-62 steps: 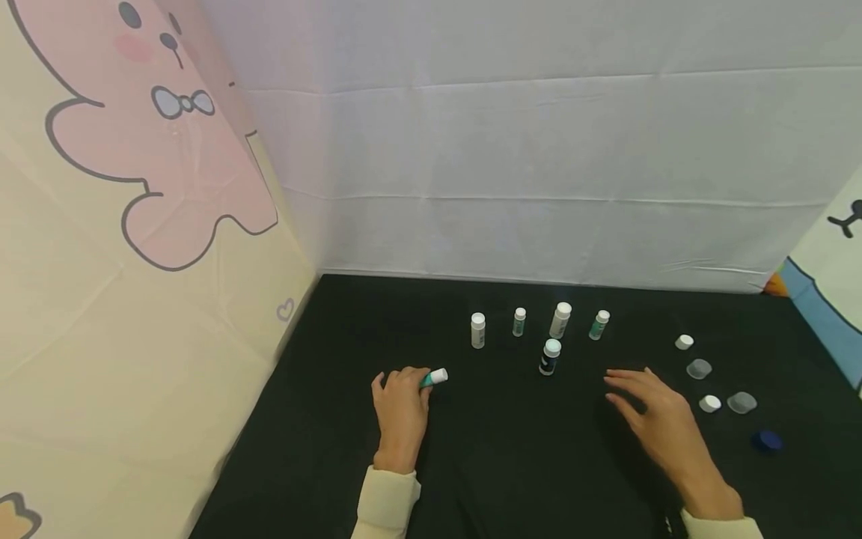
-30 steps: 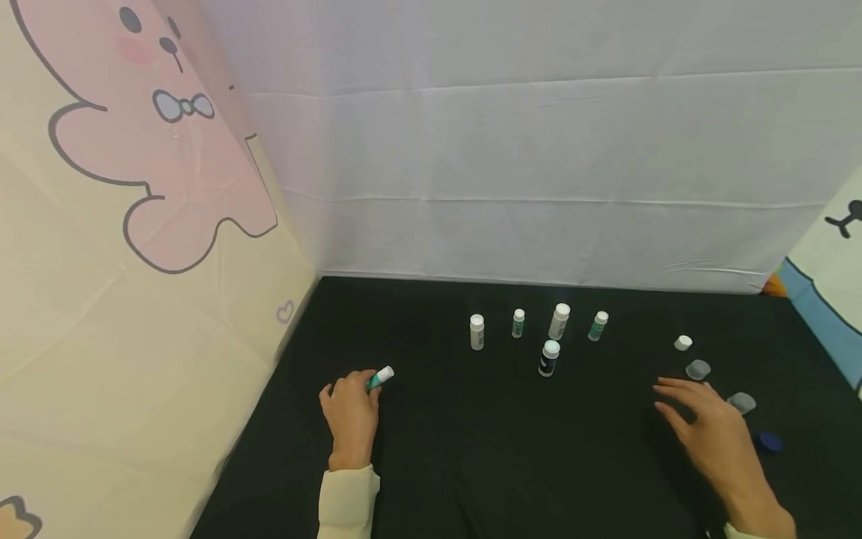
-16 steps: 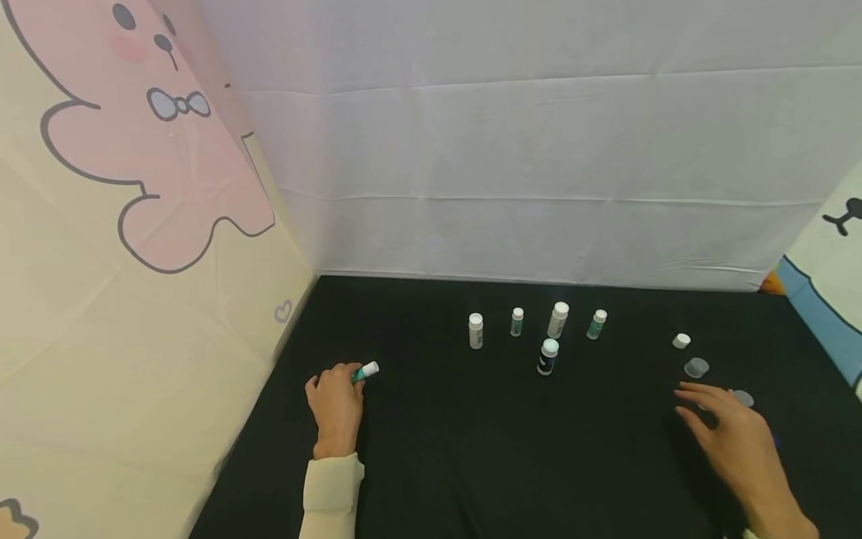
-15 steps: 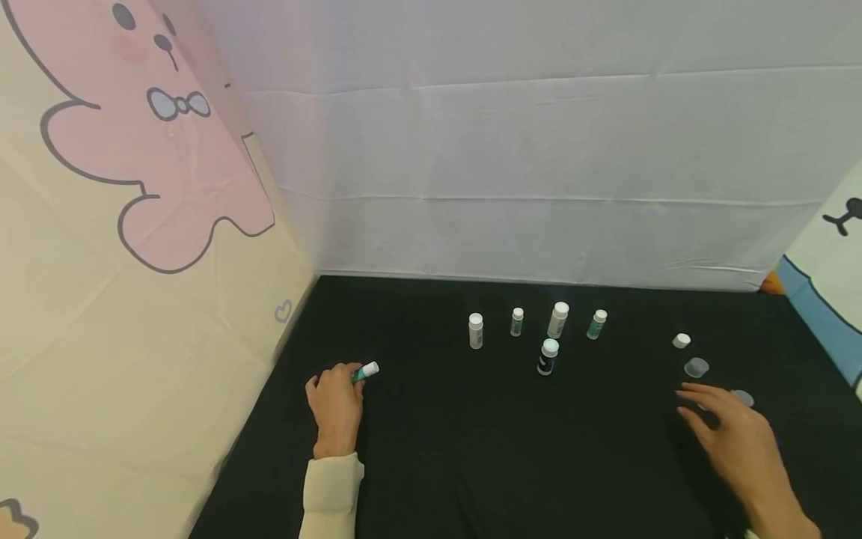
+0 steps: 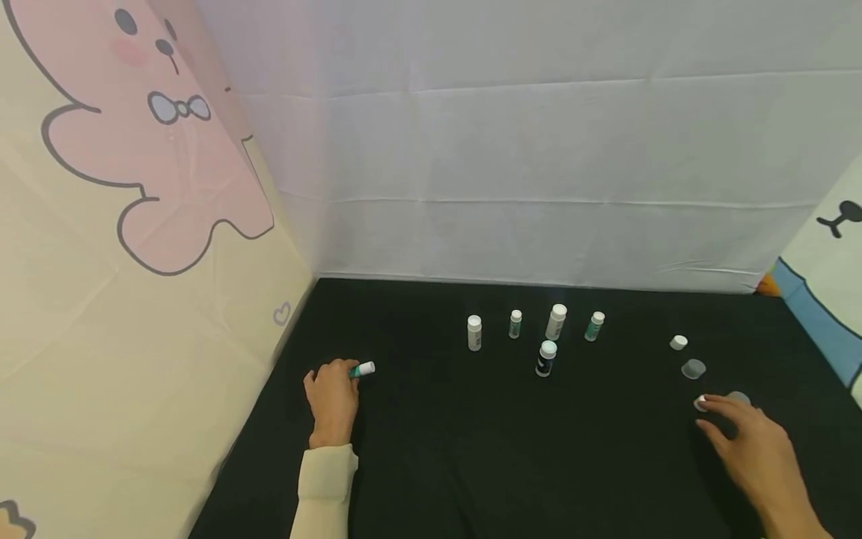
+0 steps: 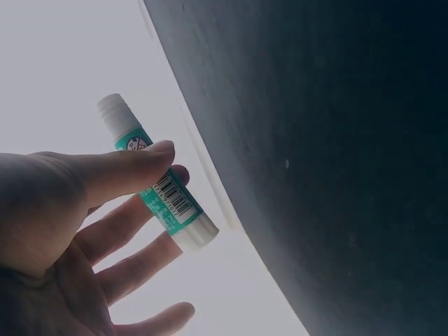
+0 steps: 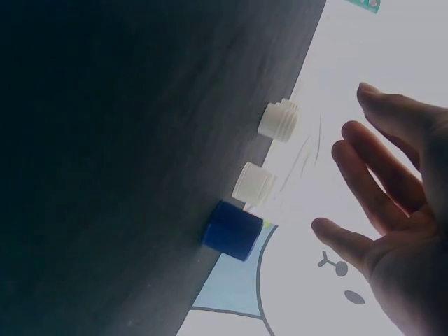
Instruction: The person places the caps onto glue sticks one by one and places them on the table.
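My left hand pinches a green glue stick with white ends over the left side of the black table. Close up in the left wrist view, thumb and fingertips squeeze the glue stick around its barcode label. At the right, my right hand is spread with its fingers apart and holds nothing. A small white cap is right at its fingertips in the head view, partly covered by them. Behind those fingers a clear cap shows in part. A blue cap appears in the right wrist view; the hand hides it from the head camera.
Several upright sticks stand mid-table: white ones, small green ones, and a dark-labelled one with a white top. Farther right lie another white cap and a clear cap. A white cloth wall rises behind.
Carrying the glue stick, my left hand has shifted left. My right hand has moved right, to the loose caps, and now covers the blue one in the head view.
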Demonstrator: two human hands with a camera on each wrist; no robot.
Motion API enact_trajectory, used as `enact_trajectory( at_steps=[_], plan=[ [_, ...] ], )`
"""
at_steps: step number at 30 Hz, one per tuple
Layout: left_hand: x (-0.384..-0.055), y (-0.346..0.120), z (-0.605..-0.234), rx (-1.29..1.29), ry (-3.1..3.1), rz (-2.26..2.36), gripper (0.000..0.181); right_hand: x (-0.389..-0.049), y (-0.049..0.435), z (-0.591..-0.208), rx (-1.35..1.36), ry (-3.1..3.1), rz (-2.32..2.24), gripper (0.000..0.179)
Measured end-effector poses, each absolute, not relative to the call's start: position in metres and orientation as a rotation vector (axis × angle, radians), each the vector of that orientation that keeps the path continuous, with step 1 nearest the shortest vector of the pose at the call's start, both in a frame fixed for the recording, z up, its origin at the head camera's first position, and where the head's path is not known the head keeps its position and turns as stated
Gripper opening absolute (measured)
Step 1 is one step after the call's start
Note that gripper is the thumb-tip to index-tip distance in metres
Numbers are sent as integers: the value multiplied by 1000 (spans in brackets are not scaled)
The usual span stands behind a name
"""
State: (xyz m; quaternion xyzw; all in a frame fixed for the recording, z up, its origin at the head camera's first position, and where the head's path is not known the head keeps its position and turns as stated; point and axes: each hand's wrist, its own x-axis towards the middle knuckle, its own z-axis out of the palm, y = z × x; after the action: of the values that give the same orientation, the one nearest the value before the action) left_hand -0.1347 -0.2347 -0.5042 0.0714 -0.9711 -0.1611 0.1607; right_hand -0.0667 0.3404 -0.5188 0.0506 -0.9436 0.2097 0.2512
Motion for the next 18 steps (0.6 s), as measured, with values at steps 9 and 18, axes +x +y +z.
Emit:
enact_trajectory(
  at_steps=[9, 18],
  plan=[
    [-146, -241, -507, 194, -2787, -462, 20, -62, 350, -521, 45, -2604, 582, 44],
    [-155, -244, -508, 184, -2837, -442, 22, -62, 358, -522, -81, -2696, 554, 41]
  ],
)
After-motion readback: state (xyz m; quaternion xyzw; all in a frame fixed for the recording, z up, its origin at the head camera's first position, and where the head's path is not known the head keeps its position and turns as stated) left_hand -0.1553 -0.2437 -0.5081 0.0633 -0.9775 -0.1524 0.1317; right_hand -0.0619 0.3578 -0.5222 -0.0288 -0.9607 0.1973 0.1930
